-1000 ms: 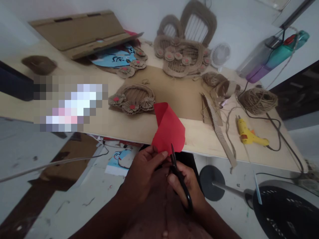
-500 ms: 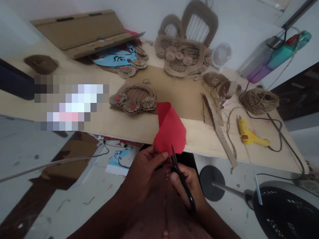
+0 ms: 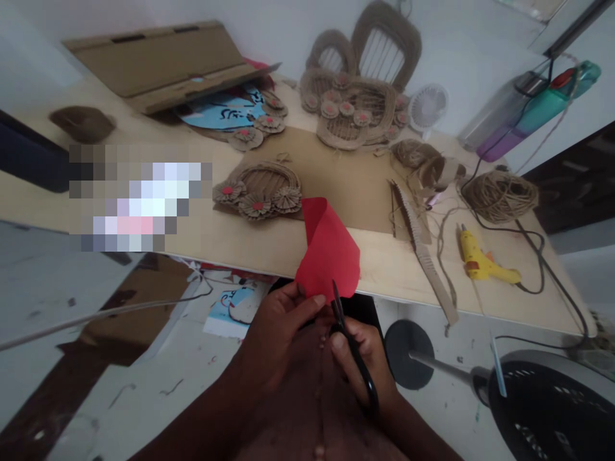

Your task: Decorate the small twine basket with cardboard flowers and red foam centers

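Observation:
A curled sheet of red paper (image 3: 330, 256) is pinched along its near edge by my left hand (image 3: 288, 314), thumb on top. My right hand (image 3: 365, 352) is wrapped round the handles of black scissors (image 3: 346, 330). Their blades point away from me and lie at the paper's near edge, one blade showing over the red surface. Just beyond the paper, on the table, rests a brown woven piece (image 3: 262, 186) with pleated paper rosettes that have red centres.
A flat cardboard sheet (image 3: 341, 179) lies mid-table. To the right are a yellow glue gun (image 3: 485, 256), a ball of twine (image 3: 502, 195) and a cardboard strip (image 3: 423, 256). Twine-wrapped frames (image 3: 355, 96) lean at the back beside a small white fan (image 3: 427, 105). A black pedestal fan (image 3: 552, 410) stands lower right.
The view shifts very slightly. Both hands, the red paper and the scissors stay in nearly the same place.

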